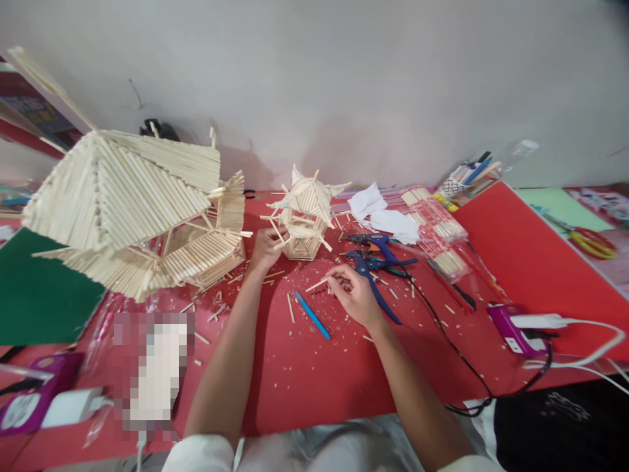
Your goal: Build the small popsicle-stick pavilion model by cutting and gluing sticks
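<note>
A small pavilion model [309, 196] made of thin wooden sticks stands at mid-table, with upturned roof corners. My left hand [266, 249] is closed at its left side, fingertips gripping the lower eaves; part of the grip is hidden behind sticks. Pinched between the thumb and fingers of my right hand [351, 294] is a short wooden stick [316, 285], its free end pointing left, just in front of the model. A blue pen [312, 316] lies between my forearms. Beyond my right hand are a blue glue gun [381, 246] and a blue-handled cutting tool [366, 270].
A larger stick-built house [147, 183] fills the left side. Stick scraps litter the red table [295, 393]. White tissues [373, 206], bagged sticks [437, 223] and a pen holder [451, 186] sit back right. A black cable runs to a purple power strip [504, 328].
</note>
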A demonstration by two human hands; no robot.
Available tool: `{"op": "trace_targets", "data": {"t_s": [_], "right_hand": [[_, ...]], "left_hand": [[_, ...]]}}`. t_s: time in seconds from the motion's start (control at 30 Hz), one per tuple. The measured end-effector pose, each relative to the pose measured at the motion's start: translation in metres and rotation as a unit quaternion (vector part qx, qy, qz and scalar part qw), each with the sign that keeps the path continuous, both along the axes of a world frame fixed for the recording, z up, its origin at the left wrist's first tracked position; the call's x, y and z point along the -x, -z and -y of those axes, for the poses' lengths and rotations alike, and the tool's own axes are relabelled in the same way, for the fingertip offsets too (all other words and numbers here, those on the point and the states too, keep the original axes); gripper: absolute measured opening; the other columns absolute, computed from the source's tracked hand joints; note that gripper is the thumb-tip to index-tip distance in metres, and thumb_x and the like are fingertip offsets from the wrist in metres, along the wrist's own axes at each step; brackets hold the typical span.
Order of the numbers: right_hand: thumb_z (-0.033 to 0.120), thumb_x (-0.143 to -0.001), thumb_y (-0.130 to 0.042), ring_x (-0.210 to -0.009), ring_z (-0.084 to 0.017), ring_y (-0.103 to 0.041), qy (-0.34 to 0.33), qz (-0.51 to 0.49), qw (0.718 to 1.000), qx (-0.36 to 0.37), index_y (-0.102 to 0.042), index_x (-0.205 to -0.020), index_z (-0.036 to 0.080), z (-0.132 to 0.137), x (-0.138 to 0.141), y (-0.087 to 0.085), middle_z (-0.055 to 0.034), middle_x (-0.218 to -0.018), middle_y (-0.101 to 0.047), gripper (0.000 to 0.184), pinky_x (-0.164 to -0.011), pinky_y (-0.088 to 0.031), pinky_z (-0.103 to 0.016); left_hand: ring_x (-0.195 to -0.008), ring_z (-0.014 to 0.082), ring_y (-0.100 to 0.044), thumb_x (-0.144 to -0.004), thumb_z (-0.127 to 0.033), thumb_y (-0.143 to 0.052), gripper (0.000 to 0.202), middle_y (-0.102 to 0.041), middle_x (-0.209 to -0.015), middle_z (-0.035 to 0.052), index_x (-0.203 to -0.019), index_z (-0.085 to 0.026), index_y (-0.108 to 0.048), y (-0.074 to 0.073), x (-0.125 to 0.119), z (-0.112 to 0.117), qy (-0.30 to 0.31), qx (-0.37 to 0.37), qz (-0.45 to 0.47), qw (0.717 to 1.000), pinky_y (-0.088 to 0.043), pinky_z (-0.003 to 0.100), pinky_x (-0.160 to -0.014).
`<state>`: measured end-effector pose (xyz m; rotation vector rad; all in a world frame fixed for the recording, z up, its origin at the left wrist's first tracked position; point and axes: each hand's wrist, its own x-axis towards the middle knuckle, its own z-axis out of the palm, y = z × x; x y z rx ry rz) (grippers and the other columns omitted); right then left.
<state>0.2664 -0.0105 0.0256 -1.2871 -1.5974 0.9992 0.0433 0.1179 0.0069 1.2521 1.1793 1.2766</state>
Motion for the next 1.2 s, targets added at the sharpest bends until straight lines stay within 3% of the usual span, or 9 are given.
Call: {"op": "trace_targets", "data": {"t_s": [0.17, 0.3, 0.4, 0.6, 0.77, 0.87, 0.97, 1.1, 1.2], "right_hand": [[0.042, -0.097, -0.058, -0.066, -0.017, -0.063, 0.003, 0.002, 1.000, 0.001, -0.061, -0.096, 0.022, 0.000, 0.000, -0.001, -0.0009, -0.075, -0.062, 0.020, -0.062, -0.050, -0.028], [0.042, -0.097, -0.057, -0.066, -0.017, -0.062, 0.003, 0.003, 1.000, 0.000, -0.061, -0.096, 0.022, 0.000, 0.000, -0.002, -0.0008, -0.076, -0.062, 0.021, -0.062, -0.050, -0.028], [0.042, -0.097, -0.057, -0.066, -0.016, -0.062, 0.003, 0.005, 1.000, -0.004, -0.061, -0.096, 0.022, 0.000, 0.000, -0.003, -0.0010, -0.077, -0.063, 0.020, -0.063, -0.050, -0.028], [0.041, -0.097, -0.058, -0.066, -0.016, -0.062, 0.000, 0.004, 1.000, -0.007, -0.061, -0.096, 0.022, 0.001, 0.000, -0.004, -0.0013, -0.077, -0.064, 0.020, -0.063, -0.050, -0.028], [0.042, -0.097, -0.058, -0.067, -0.017, -0.063, -0.001, -0.003, 1.000, -0.002, -0.061, -0.098, 0.022, 0.000, -0.001, -0.001, -0.0007, -0.076, -0.063, 0.021, -0.063, -0.051, -0.028], [0.043, -0.097, -0.058, -0.067, -0.017, -0.063, 0.000, 0.002, 1.000, 0.000, -0.061, -0.098, 0.022, 0.000, -0.001, 0.000, -0.0006, -0.075, -0.063, 0.021, -0.063, -0.050, -0.028], [0.042, -0.097, -0.059, -0.067, -0.017, -0.062, 0.000, 0.006, 1.000, 0.003, -0.061, -0.097, 0.022, 0.001, -0.001, -0.001, -0.0008, -0.076, -0.063, 0.020, -0.063, -0.050, -0.028], [0.041, -0.097, -0.058, -0.066, -0.016, -0.062, 0.001, 0.004, 1.000, 0.004, -0.061, -0.097, 0.022, 0.001, 0.000, -0.002, -0.0006, -0.076, -0.063, 0.020, -0.062, -0.050, -0.028], [0.041, -0.097, -0.058, -0.067, -0.016, -0.063, -0.002, 0.008, 1.000, 0.001, -0.061, -0.097, 0.022, 0.000, 0.000, -0.001, -0.0009, -0.077, -0.064, 0.019, -0.063, -0.051, -0.028]], "left_hand": [[-0.077, 0.0257, -0.071, -0.071, -0.039, -0.074, 0.029, -0.077, -0.075, 0.0086, -0.080, -0.012, -0.081, 0.003, 0.006, 0.008, 0.009, -0.032, -0.130, 0.991, -0.052, 0.031, -0.069], [-0.074, 0.0237, -0.070, -0.077, -0.028, -0.069, 0.017, -0.076, -0.075, 0.0064, -0.081, -0.016, -0.080, -0.001, 0.009, 0.019, -0.036, -0.017, -0.270, 0.962, -0.049, 0.030, -0.068], [-0.074, 0.0215, -0.067, -0.078, -0.023, -0.069, 0.012, -0.076, -0.080, 0.0056, -0.084, -0.019, -0.078, -0.005, 0.010, 0.024, -0.076, -0.025, -0.295, 0.952, -0.047, 0.030, -0.069], [-0.066, 0.0155, -0.057, -0.088, -0.033, -0.060, 0.023, -0.064, -0.066, -0.0011, -0.071, -0.020, -0.068, -0.006, 0.009, 0.023, -0.054, -0.064, -0.131, 0.988, -0.042, 0.024, -0.063], [-0.065, 0.0164, -0.057, -0.075, -0.039, -0.073, 0.020, -0.064, -0.063, -0.0001, -0.075, -0.019, -0.073, -0.006, 0.005, 0.022, -0.028, -0.038, -0.016, 0.999, -0.042, 0.024, -0.060], [-0.050, 0.0113, -0.045, -0.071, -0.036, -0.073, 0.024, -0.059, -0.056, -0.0027, -0.086, -0.017, -0.075, -0.006, 0.004, 0.023, 0.009, -0.020, -0.001, 1.000, -0.035, 0.023, -0.051], [-0.042, 0.0077, -0.031, -0.075, -0.032, -0.067, 0.017, -0.048, -0.048, -0.0064, -0.079, -0.017, -0.073, -0.004, 0.005, 0.024, 0.076, -0.020, -0.009, 0.997, -0.026, 0.022, -0.046], [-0.045, 0.0087, -0.038, -0.075, -0.024, -0.060, 0.017, -0.047, -0.051, -0.0047, -0.058, -0.019, -0.059, 0.005, 0.007, 0.017, 0.128, -0.063, -0.022, 0.990, -0.032, 0.022, -0.048], [-0.047, 0.0108, -0.043, -0.075, -0.022, -0.058, 0.017, -0.050, -0.052, -0.0032, -0.059, -0.020, -0.061, 0.010, 0.008, 0.009, 0.142, -0.063, -0.026, 0.987, -0.039, 0.024, -0.052]]}}
